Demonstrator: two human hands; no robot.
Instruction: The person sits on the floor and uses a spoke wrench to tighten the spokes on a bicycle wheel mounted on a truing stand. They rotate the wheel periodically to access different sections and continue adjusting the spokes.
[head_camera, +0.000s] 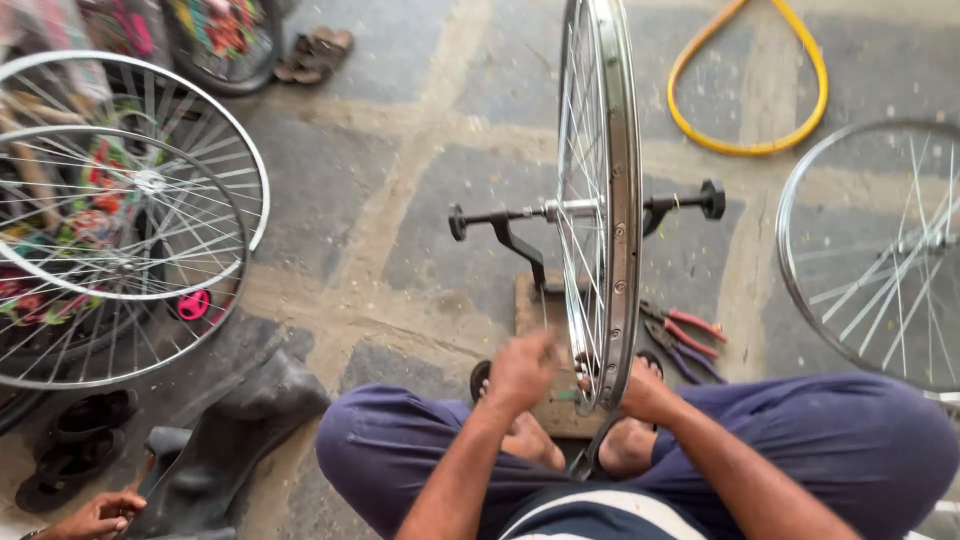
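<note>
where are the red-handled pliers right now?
In the head view, the red-handled pliers lie on the stone floor just right of the upright silver spoked wheel rim, near the person's right hand.

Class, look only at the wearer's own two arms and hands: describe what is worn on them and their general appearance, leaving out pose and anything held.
Both forearms are bare, with no sleeves reaching them, and no gloves, watch or bracelet show. The left hand is motion-blurred, so rings cannot be judged; the right hand is partly hidden behind the silver spoked wheel rim. Below the arms appear loose purple-blue trousers and a dark garment with a white band.
</note>
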